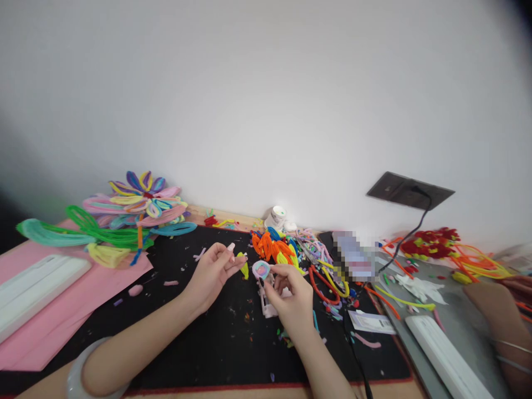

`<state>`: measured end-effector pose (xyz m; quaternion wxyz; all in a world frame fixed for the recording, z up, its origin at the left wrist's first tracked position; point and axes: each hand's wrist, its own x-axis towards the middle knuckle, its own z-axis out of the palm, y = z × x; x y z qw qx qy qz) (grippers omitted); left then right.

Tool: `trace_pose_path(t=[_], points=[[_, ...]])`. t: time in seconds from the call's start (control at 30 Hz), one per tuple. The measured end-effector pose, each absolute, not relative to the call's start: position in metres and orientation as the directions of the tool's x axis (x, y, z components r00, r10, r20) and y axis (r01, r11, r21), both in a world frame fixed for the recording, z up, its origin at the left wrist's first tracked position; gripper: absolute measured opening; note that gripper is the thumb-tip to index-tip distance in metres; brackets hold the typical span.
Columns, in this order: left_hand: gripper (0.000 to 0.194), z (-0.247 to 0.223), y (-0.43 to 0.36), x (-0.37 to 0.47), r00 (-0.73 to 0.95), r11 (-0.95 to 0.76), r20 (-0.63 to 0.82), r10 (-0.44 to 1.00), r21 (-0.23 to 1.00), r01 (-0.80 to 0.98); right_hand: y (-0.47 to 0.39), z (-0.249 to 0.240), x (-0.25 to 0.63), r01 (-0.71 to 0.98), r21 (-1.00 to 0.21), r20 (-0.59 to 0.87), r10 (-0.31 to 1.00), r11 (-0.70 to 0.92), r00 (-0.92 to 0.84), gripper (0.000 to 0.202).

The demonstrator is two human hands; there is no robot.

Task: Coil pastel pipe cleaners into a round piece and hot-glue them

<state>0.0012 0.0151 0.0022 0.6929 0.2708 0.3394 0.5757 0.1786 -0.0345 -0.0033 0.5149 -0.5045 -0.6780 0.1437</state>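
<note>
Head view, one moment. Landmark: black mat (pixel 216 338) on the desk.

Left hand (pixel 211 271): over the centre of the mat, palm turned up, fingers loosely curled. Thumb and fingertips pinch a small yellow pipe-cleaner piece (pixel 244 266), which hangs from the fingertips just above the mat.

Right hand (pixel 291 296): just right of the left hand, over the mat. Fingers closed on a small round coiled piece, pale blue with a pink middle (pixel 261 270), held up at the fingertips. A white glue gun (pixel 266 302) lies on the mat under this hand; whether the palm touches it cannot be told.

The yellow piece and the coiled piece are just beside each other, not clearly touching.

Around the mat:
- Far edge: heap of orange, yellow and blue pipe-cleaner loops (pixel 276 249); behind it a white tape roll (pixel 276 216).
- Left edge: pink paper sheet (pixel 62 310) with a white oblong case (pixel 35 288) on it; a large multicoloured pipe-cleaner flower (pixel 141 202) with green stems above that.
- Right edge: a black cable (pixel 409 233) running to a wall socket (pixel 409 190); red pipe-cleaner flowers (pixel 430 244); another person's forearm (pixel 499 316) on the grey surface.
- Mat surface: scattered coloured trimmings.
</note>
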Motion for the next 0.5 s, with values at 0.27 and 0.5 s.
trace_pose_path(t=[0.27,0.5], points=[[0.033,0.0035,0.0136,0.0024,0.087,0.154,-0.128,0.988,0.864,-0.480,-0.0349,-0.0023,0.1798,0.546,-0.709,0.559,0.828,0.447,0.047,0.017],[0.024,0.0038,0.0109,0.0021,0.197,0.129,-0.070,0.978,0.943,-0.306,-0.0347,0.0022,0.1790,0.539,-0.715,0.567,0.821,0.446,0.072,0.016]])
